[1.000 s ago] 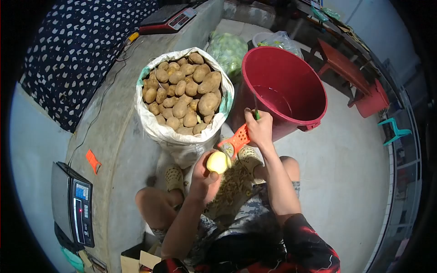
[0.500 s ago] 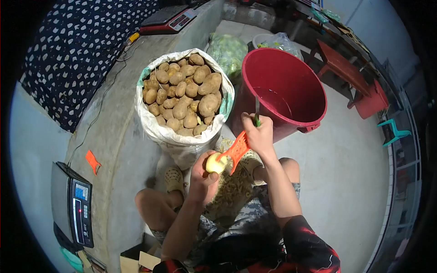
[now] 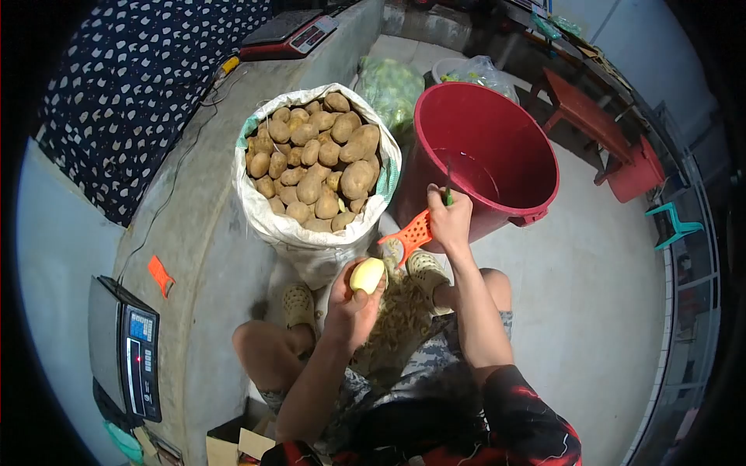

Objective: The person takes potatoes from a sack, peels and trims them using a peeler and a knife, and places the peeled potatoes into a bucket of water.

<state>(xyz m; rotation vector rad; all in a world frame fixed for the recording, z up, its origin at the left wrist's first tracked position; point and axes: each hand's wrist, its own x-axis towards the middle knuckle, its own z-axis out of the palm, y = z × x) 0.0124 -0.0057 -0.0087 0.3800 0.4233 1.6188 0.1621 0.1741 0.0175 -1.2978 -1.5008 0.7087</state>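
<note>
A peeled, pale yellow potato [image 3: 367, 276] rests in my left hand [image 3: 350, 311], fingers and thumb wrapped round it. My right hand [image 3: 451, 221] grips an orange peeler [image 3: 410, 237], whose head is just up and right of the potato, apart from it. A knife [image 3: 448, 189] with a green handle also sticks up out of the right fist. Beyond my left hand stands a white sack [image 3: 311, 241] full of unpeeled potatoes [image 3: 311, 159]. The large red bucket [image 3: 497, 155] is right behind my right hand. Peelings [image 3: 392, 318] lie on the floor between my feet.
On the ledge at left are a second orange peeler [image 3: 160, 274] and a black scale [image 3: 128, 349]. A red scale [image 3: 291, 35] sits farther back. Behind the bucket are a bag of green vegetables [image 3: 391, 89] and a red bench [image 3: 587, 116]. An open cardboard box [image 3: 233, 446] is at the bottom.
The peeler crossed over the potato half a second ago and has now moved up and away from it. The potato has turned in my left hand.
</note>
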